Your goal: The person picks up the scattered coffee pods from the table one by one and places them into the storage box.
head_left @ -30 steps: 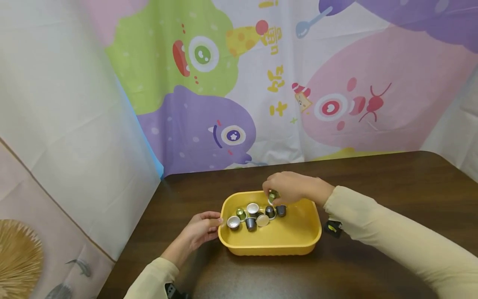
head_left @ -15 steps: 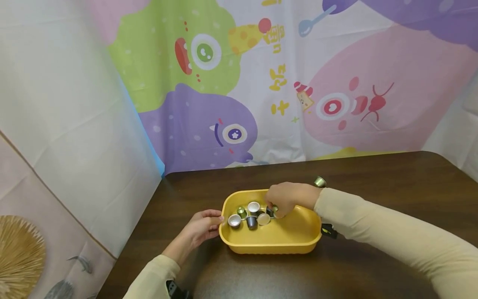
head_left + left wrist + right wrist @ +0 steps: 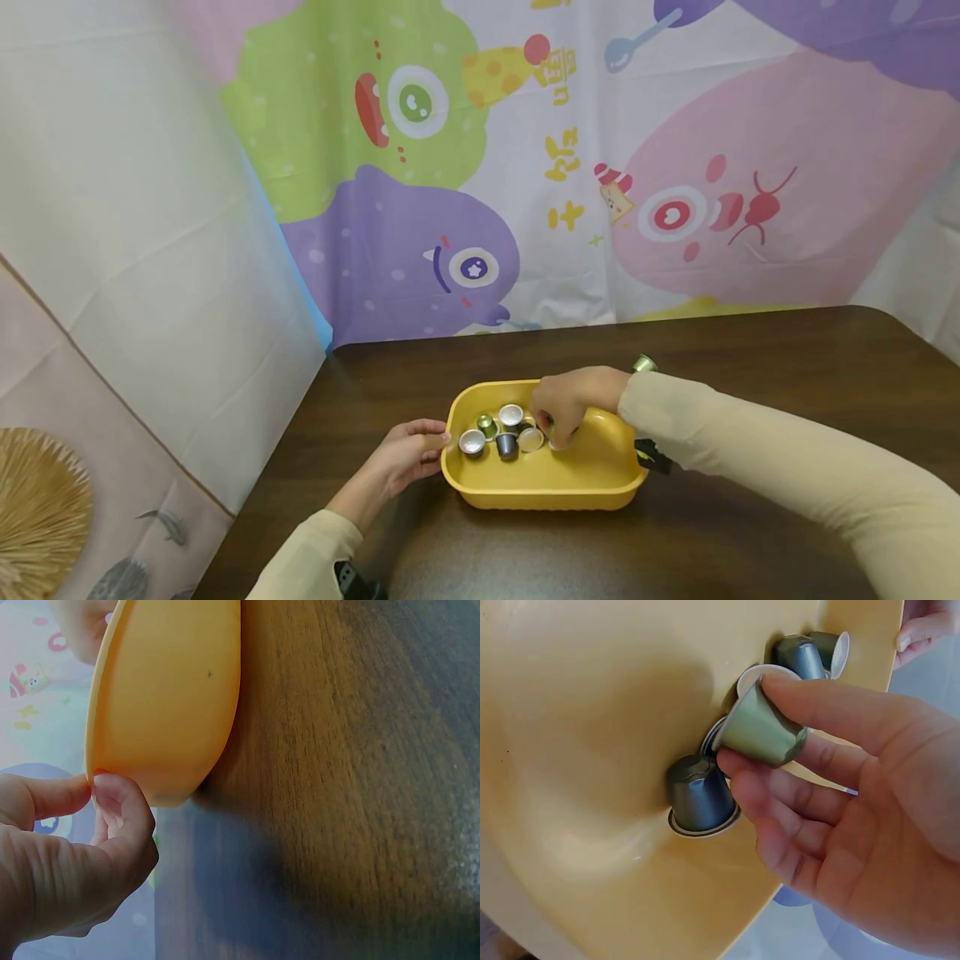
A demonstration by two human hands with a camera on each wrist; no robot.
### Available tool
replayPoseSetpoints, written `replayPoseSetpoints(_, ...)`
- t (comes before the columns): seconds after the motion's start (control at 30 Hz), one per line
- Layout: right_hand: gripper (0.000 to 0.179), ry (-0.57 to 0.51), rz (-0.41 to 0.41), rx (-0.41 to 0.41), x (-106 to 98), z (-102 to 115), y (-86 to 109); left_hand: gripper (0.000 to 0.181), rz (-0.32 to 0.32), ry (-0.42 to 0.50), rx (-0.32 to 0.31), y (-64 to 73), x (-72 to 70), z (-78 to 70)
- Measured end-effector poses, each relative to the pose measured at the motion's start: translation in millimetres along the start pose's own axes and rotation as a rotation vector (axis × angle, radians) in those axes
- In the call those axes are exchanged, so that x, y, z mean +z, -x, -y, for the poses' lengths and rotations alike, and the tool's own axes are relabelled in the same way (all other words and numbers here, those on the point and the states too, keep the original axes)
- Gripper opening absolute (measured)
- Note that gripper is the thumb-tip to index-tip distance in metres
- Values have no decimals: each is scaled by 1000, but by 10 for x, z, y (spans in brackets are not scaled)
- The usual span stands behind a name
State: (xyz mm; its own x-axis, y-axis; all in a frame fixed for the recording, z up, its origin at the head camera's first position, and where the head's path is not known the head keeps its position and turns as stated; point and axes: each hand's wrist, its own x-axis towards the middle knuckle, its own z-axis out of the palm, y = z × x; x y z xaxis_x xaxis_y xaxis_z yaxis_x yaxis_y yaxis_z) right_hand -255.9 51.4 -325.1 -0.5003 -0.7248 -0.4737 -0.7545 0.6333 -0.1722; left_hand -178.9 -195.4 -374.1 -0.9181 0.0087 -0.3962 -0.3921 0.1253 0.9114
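My left hand (image 3: 407, 458) pinches the left rim of a yellow plastic tub (image 3: 540, 498) between thumb and forefinger, as the left wrist view shows close up. Inside the tub, my right hand (image 3: 567, 404) holds a green coffee capsule (image 3: 763, 729) by thumb and fingertips, its wide end tilted up and away from the palm. A dark capsule (image 3: 702, 796) stands rim-down just beyond those fingers. Gathered on the tub's left side are another green capsule (image 3: 487, 426), a dark one (image 3: 507, 447) lying tipped and several with pale lids showing, such as the leftmost capsule (image 3: 472, 442).
One more green capsule (image 3: 644, 363) rests on the dark wooden table (image 3: 765, 367) behind the right sleeve (image 3: 697, 421). A cartoon-printed curtain (image 3: 555, 275) hangs along the table's far edge, and a pale cloth (image 3: 165, 208) closes off the left.
My right hand has gone from the tub's far rim down into it with the green capsule. The green capsule behind the sleeve has come into sight. My left hand stays on the rim.
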Motion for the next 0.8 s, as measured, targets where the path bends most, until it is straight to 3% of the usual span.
replayPoseSetpoints(0.23,5,12,30,22,11,46,-46,31,-6,3,-1,0,1,-1)
replayPoseSetpoints(0.37,21,35,15,61,30,112,-31,31,5,2,9,-2,-6,5)
replayPoseSetpoints(0.57,44,171,-11,77,74,197,-16,28,42,13,18,14,-26,-13)
replayPoseSetpoints(0.8,49,214,-19,104,102,231,-28,32,-6,1,1,16,3,-14)
